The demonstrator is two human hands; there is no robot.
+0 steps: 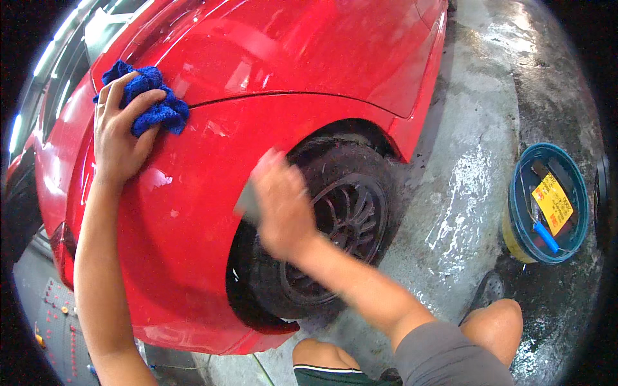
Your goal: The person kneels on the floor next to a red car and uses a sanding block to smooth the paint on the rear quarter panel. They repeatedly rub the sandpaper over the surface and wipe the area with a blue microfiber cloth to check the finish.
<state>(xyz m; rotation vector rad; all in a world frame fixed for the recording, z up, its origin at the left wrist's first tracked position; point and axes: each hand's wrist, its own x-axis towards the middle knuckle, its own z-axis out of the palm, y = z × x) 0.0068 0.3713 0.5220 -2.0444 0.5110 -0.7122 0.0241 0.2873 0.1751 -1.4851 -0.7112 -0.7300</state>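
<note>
A bunched blue microfiber cloth [158, 103] lies against the red car fender [193, 154], high on the left near a panel seam. My left hand [122, 125] is closed round the cloth and presses it to the paint. At the front edge of the wheel arch, my right hand [280, 209] is smeared by motion. Beneath its palm shows the edge of a flat grey pad [248, 202], held against the red panel; most of it is hidden by the hand. Behind that hand is the dark wheel [347, 206] with its multi-spoke rim.
A teal-rimmed bucket [517, 212] stands on the wet concrete floor [470, 161] at the right. Its blue-gripped handle [545, 237] and a yellow label [552, 202] show inside the rim. My bent knees [499, 325] are close to the wheel. A perforated mat [58, 321] lies lower left.
</note>
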